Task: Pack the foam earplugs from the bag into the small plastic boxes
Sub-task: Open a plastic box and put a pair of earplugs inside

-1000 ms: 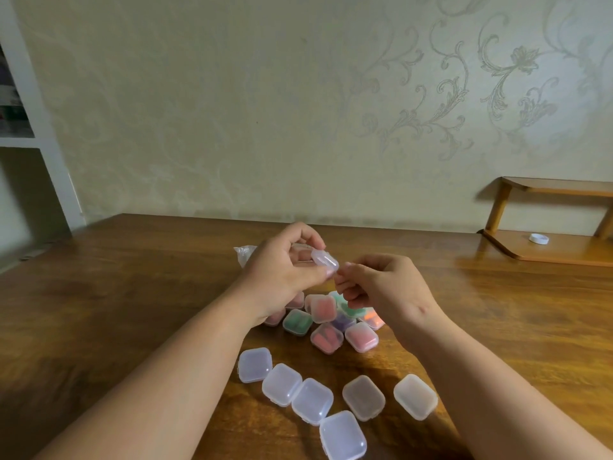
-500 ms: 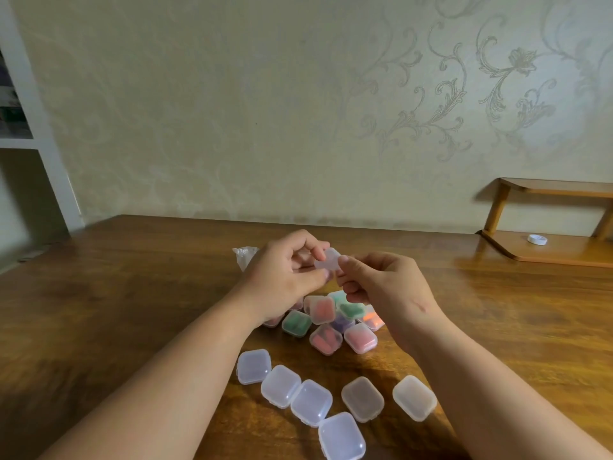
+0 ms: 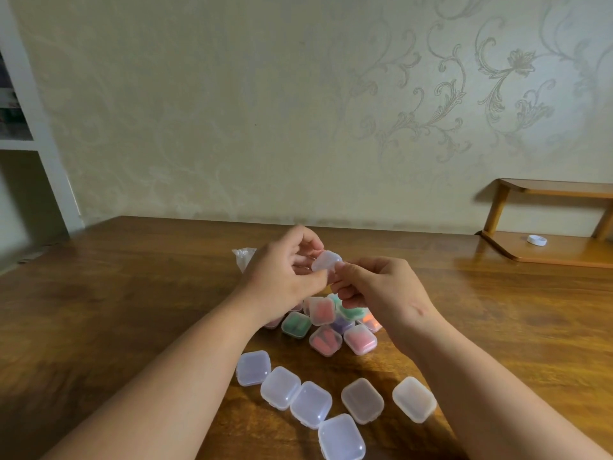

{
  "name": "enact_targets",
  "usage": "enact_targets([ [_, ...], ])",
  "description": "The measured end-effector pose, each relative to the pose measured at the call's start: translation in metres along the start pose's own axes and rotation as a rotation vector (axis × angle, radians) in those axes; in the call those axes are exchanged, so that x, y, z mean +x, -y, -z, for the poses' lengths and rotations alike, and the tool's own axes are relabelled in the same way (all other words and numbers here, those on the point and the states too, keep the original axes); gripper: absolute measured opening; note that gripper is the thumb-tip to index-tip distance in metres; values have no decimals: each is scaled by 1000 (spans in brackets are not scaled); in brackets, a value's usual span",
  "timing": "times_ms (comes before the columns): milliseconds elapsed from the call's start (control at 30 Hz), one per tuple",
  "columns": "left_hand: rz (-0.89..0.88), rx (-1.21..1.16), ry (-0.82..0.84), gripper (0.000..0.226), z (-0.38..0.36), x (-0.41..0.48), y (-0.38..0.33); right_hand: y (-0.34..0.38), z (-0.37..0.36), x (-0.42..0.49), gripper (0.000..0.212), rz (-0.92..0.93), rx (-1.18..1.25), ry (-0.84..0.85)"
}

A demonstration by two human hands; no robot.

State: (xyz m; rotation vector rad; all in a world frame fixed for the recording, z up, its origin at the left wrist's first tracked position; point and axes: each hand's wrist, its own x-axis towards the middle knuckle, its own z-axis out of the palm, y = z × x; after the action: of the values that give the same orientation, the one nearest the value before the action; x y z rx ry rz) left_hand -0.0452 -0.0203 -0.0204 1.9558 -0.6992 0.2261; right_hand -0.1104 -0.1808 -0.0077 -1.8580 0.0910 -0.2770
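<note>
- Small clear square plastic box (image 3: 326, 259): held above wooden table (image 3: 132, 293), left hand (image 3: 282, 277) gripping it.
- Right hand (image 3: 381, 290): fingertips pinch its edge.

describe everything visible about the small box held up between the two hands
The small box is translucent, frosted-looking plastic, squarish with rounded corners, tilted with a broad face toward the camera. No colour shows through, so it looks empty. It is held above the table. The left hand grips its left side; the right hand pinches its right edge. Whether the lid is shut cannot be told.
</note>
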Motion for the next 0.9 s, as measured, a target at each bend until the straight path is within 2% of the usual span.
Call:
enact_targets([
  [133, -21, 40, 13, 30, -3, -2, -2, 1, -1, -1, 19, -5, -12, -1],
  [267, -72, 2, -44, 12, -2, -2, -4, -1, -2, 0, 17, -10, -60, -52],
  [367, 14, -75, -112, 31, 1, 0, -4, -2, -2, 2, 17, -27, -45, -69],
  [467, 76, -67, -90, 46, 1, 1, -6, -1, 1, 2, 18, -14, -30, -89],
  [600, 86, -22, -8, 31, 0, -2, -10, -3, 2, 3, 16, -12, -24, -89],
  [700, 101, 29, -1, 37, 1, -3, -11, -3, 2, 4, 12, -13, 4, -105],
  [900, 142, 37, -21, 36, 0, -1, -10, -2, 8, 8, 17, 98, 191, -287],
])
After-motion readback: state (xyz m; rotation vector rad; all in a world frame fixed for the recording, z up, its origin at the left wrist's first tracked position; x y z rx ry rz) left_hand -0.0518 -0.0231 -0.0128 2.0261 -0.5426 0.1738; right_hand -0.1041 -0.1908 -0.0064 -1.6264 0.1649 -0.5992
